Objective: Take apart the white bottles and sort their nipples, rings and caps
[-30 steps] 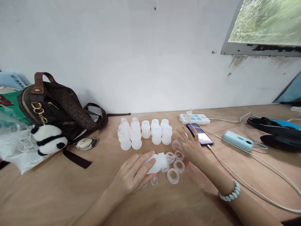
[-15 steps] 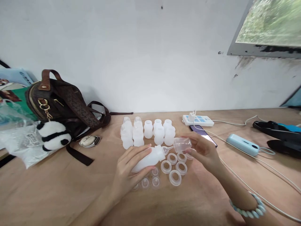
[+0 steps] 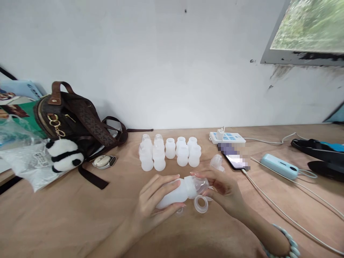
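Observation:
My left hand [image 3: 150, 204] is wrapped around a milky-white baby bottle [image 3: 173, 196], which lies tilted on its side with its neck to the right. With my right hand [image 3: 228, 191] I grip a clear cap [image 3: 201, 185] by its sides; it sits over the nipple end, against the collar. Beneath the bottle's neck lie translucent rings [image 3: 201, 210], partly covered by my hands. A clear disc-like part [image 3: 180, 210] peeks out by my left fingers. Beyond my right hand stands another clear cap [image 3: 216, 162].
Several capped bottles [image 3: 147, 163] stand behind my hands, beside open-necked bottles [image 3: 183, 157]. To the right are a phone [image 3: 234, 157], a power strip [image 3: 236, 138], a light-blue device [image 3: 279, 166] and cables. A backpack [image 3: 88, 118], panda plush [image 3: 64, 156] and mouse [image 3: 102, 162] are leftward.
My right hand has brought the clear cap leftward onto the bottle, covering the nipple that showed before. The bottle has shifted slightly right and down in my left hand.

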Motion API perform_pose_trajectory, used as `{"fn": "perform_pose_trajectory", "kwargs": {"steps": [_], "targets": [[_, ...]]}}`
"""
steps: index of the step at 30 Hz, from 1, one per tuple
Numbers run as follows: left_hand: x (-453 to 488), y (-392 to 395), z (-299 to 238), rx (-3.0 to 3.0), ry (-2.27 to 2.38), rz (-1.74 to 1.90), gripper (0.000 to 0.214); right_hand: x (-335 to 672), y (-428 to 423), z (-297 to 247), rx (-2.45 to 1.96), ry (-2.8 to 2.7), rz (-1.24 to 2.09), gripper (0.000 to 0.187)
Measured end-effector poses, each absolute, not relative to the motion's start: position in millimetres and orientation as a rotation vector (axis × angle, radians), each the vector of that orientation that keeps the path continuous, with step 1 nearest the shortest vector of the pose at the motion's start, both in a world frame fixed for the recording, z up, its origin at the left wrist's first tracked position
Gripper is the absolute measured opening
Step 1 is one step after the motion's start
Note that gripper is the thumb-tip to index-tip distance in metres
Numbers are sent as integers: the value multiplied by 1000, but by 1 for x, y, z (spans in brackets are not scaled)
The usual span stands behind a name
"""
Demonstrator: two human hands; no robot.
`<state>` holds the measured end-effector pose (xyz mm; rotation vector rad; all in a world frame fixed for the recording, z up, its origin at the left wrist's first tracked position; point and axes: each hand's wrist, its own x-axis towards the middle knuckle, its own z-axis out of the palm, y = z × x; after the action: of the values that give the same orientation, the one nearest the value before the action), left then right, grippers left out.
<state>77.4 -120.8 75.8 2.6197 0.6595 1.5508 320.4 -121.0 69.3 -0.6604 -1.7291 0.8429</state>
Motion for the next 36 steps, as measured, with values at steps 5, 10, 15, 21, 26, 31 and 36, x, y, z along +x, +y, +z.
{"fn": "perform_pose_trajectory", "kwargs": {"steps": [5, 10, 15, 21, 26, 31, 36], "targets": [[78, -116, 76, 2586, 668, 1489, 39, 320, -122, 72, -679, -1771, 813, 33], [77, -103, 69, 2477, 847, 1289, 42, 324, -117, 90, -902, -1857, 553, 28], [69, -93, 61, 2235, 1188, 1252, 37, 318, -90, 112, -1060, -1886, 392, 31], [64, -92, 67, 1935, 1291, 1520, 23, 283, -48, 125, -1111, -2119, 36, 23], [62, -93, 68, 1953, 1281, 1610, 19, 256, -22, 127, -1236, -2208, -80, 23], [61, -92, 71, 2063, 1266, 1474, 20, 249, -7, 124, -1260, -2243, -98, 23], [63, -83, 72, 2120, 1260, 1021, 24, 262, -14, 130, -1233, -2250, -125, 30]]}}
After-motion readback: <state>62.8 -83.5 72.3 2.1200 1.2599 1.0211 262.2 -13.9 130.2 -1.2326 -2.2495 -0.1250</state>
